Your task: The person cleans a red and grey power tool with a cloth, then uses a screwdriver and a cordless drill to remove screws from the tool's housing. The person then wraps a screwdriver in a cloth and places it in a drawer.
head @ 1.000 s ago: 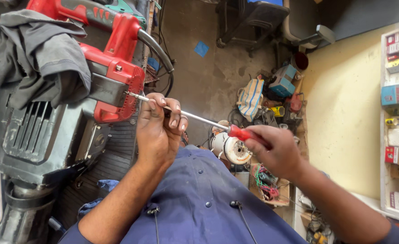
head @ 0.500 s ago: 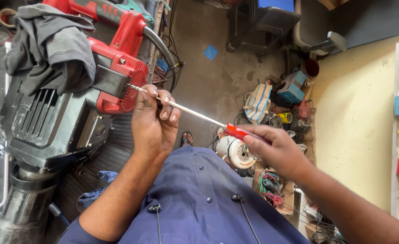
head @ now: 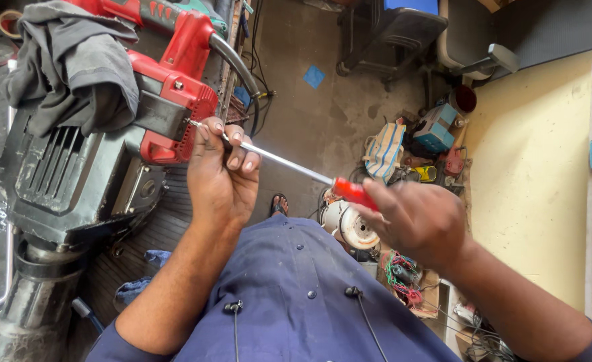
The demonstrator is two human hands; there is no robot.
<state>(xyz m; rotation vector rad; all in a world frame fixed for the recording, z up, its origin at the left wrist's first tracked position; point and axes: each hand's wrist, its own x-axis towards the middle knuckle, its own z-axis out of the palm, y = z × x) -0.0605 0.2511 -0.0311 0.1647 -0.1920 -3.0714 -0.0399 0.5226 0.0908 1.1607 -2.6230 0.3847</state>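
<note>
— Since the earlier frame, anything shifted?
— Little: the screwdriver point(head: 289, 164) tip stayed at the red housing of the demolition hammer point(head: 75, 181); view had drifted slightly.
— Left hand point(head: 221, 179)?
— Fingers pinched shut round the bare shaft near the tip, likely steadying it in the screw.
— Right hand point(head: 417, 218)?
— Closed round the red handle, set back to turn it.
— Surroundings?
— Grey cloth point(head: 68, 74) draped over the hammer's top; a black cable point(head: 239, 67) arched behind. Tool clutter point(head: 403, 268) lay on the floor point(head: 309, 114) below, well apart.
</note>
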